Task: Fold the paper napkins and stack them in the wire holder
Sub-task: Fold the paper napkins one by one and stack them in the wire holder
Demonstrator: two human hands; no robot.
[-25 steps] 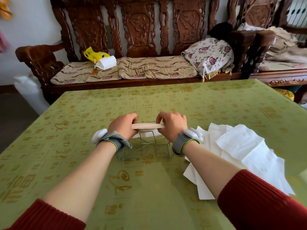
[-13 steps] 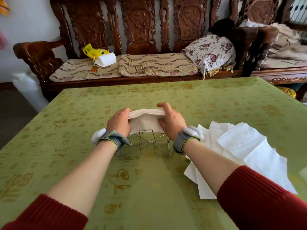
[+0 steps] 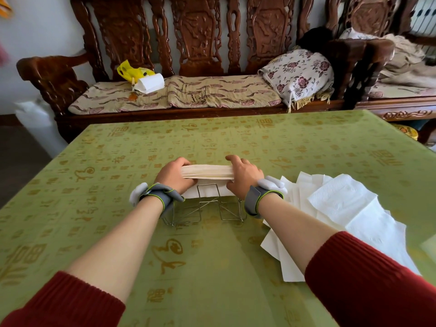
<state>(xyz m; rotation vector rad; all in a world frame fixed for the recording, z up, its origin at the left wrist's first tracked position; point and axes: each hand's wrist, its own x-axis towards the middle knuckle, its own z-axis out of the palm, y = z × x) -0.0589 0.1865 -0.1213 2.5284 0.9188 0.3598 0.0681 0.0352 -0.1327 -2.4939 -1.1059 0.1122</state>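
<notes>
At the top of the wire holder (image 3: pixel 208 204), we gripped the folded napkins (image 3: pixel 207 172) by both ends, fingers of our left hand (image 3: pixel 173 177) and right hand (image 3: pixel 244 177) curled round them, and judged a skewed lowering could snag the wires, fan the stack or tip the holder.

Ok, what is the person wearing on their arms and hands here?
The left hand and right hand are bare. Each wrist carries a grey strap wristband edged in lime green, with a rounded white pod on its outer side. Dark red ribbed knit sleeves leave the forearms uncovered.
</notes>
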